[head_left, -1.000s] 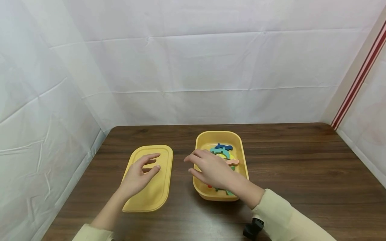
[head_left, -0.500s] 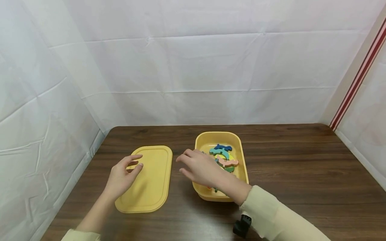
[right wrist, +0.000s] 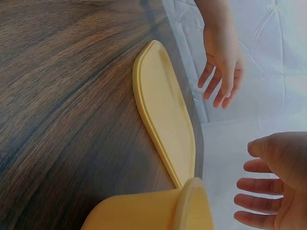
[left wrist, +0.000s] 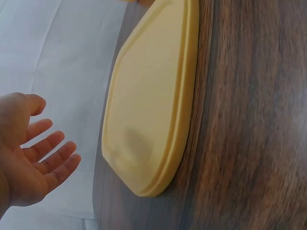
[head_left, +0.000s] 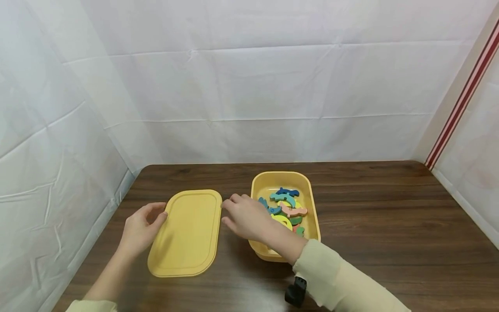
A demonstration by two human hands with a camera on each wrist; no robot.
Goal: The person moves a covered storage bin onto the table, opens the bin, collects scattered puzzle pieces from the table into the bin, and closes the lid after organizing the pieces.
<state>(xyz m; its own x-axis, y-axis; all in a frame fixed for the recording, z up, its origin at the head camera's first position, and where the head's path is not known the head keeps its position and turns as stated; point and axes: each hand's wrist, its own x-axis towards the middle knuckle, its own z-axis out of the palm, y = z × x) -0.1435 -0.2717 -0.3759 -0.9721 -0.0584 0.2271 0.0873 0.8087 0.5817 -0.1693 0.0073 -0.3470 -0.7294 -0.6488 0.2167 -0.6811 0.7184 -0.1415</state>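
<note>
A flat yellow lid [head_left: 187, 234] with rounded corners lies on the table. At its left edge is my left hand [head_left: 139, 229], fingers gently bent and spread; the left wrist view shows this hand [left wrist: 33, 153] apart from the lid [left wrist: 144, 91], holding nothing. My right hand [head_left: 249, 217] hovers between the lid and a yellow box [head_left: 314, 216], over the box's left rim. In the right wrist view its fingers [right wrist: 259, 203] are loosely spread with nothing in them. Inside the box sit colourful animal-shaped pieces, among them a pink one [head_left: 293, 211] and a dark blue one [head_left: 288, 191].
The dark wooden table [head_left: 382, 225] reaches away to the right of the box. White cloth [head_left: 249, 82] hangs behind it and along the left side. A small black device [head_left: 295, 292] is at the right sleeve.
Both hands have moved left. The left hand went from over the lid to its left edge; the right drifted from over the box toward the lid, uncovering more pieces.
</note>
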